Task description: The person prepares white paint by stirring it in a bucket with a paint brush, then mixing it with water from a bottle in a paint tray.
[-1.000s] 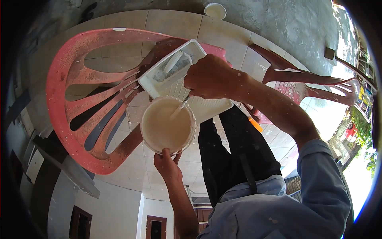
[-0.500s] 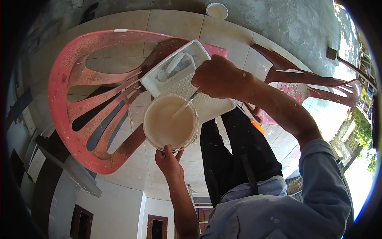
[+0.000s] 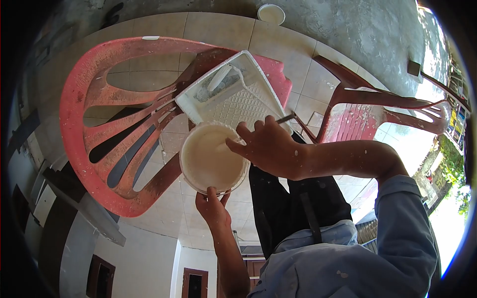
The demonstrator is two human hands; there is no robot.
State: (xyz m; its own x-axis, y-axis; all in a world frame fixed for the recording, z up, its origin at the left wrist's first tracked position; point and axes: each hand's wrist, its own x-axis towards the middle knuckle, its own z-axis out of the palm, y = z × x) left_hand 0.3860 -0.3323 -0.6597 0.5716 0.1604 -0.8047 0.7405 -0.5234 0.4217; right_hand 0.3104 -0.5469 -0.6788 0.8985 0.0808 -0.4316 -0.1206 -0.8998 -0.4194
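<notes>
Tiled floor w/ red chair point(image 3: 99, 149) behind. I see left hand point(image 3: 212, 208) pinching bucket point(image 3: 212, 158) rim, bucket beside tray point(image 3: 233, 94). Right hand point(image 3: 268, 149) clenched on stick point(image 3: 285, 118). Paint prob heavy, sloshy, slippery; grip rim firmly.

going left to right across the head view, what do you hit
Pink plastic chair lying on its side -> round white bucket of cream paint -> hand holding a thin stirring stick -> second red plastic chair

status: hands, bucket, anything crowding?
Left hand grips bucket rim. Right hand holds stirring tool in paint. Paint tray close beside bucket.
</notes>
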